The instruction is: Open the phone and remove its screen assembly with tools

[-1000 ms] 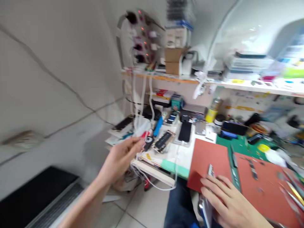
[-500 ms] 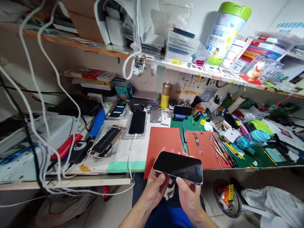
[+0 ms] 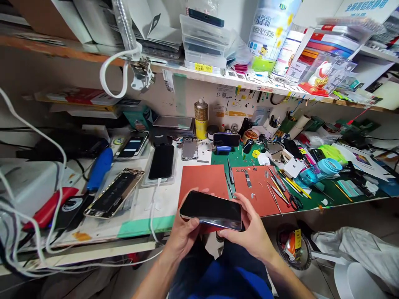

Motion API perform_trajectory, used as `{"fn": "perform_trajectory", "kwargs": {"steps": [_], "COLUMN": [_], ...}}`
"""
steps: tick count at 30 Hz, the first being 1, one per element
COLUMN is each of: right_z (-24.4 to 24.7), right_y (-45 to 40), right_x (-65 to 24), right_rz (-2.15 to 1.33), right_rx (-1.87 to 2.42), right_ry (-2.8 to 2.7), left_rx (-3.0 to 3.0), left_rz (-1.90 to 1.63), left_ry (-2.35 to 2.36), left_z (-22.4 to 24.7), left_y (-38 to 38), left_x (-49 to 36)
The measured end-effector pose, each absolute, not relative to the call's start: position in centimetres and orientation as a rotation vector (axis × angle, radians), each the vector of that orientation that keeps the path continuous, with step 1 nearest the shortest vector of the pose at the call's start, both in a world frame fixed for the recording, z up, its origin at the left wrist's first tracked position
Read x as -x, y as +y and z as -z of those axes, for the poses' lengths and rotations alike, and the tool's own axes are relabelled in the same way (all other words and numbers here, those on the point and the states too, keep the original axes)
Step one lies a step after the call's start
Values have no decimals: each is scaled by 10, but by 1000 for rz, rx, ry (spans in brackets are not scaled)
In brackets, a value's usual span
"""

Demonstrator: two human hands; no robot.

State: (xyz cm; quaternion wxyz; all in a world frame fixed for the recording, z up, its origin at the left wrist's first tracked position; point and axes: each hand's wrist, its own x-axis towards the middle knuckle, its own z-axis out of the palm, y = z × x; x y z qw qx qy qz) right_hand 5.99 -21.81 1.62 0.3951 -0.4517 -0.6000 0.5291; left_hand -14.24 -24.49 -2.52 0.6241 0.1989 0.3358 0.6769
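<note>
A phone (image 3: pixel 210 210) with a dark, blank screen is held sideways at the front edge of the bench, its screen facing up. My left hand (image 3: pixel 183 230) grips its left end, the thumb on the lower edge and the fingers behind. Around the right end is my right hand (image 3: pixel 249 226), with the thumb at the bottom corner and a finger at the top corner. Beneath and beyond the phone lie two red mats, the left one (image 3: pixel 202 178) partly covered by the phone. On the right mat (image 3: pixel 258 202) are a narrow circuit board (image 3: pixel 248 179) and small parts.
Tweezers (image 3: pixel 274 195) and scissors (image 3: pixel 295 202) lie right of the mats. Left are a phone on a white cable (image 3: pixel 161 162), an opened phone (image 3: pixel 114 193) and a blue-handled tool (image 3: pixel 100 168). A loaded shelf (image 3: pixel 218 79) overhangs the bench; a bin (image 3: pixel 293 247) stands below right.
The view has shifted, so the bench items appear further left. My right hand has moved from under the phone's lower edge to around its right end, its fingers now spread at the corners.
</note>
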Motion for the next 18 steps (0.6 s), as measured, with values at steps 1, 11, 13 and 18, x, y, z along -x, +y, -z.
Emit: {"fn": "perform_trajectory", "kwargs": {"steps": [1, 11, 13, 18], "right_z": [-18, 15, 26, 46], "right_y": [-214, -201, -200, -196], "right_x": [-64, -39, -31, -21], "right_rz": [-1309, -865, -737, -603], "right_rx": [1181, 1301, 1281, 1191], "right_ry": [-1639, -1909, -2006, -2138], "left_rx": [-518, -855, -856, -703], "left_rz": [-1522, -1629, -1508, -1469], "left_ry": [767, 1649, 1888, 1497], "left_z": [22, 1, 1, 4], "left_y": [-242, -253, -272, -305], "left_x": [147, 217, 224, 207]}}
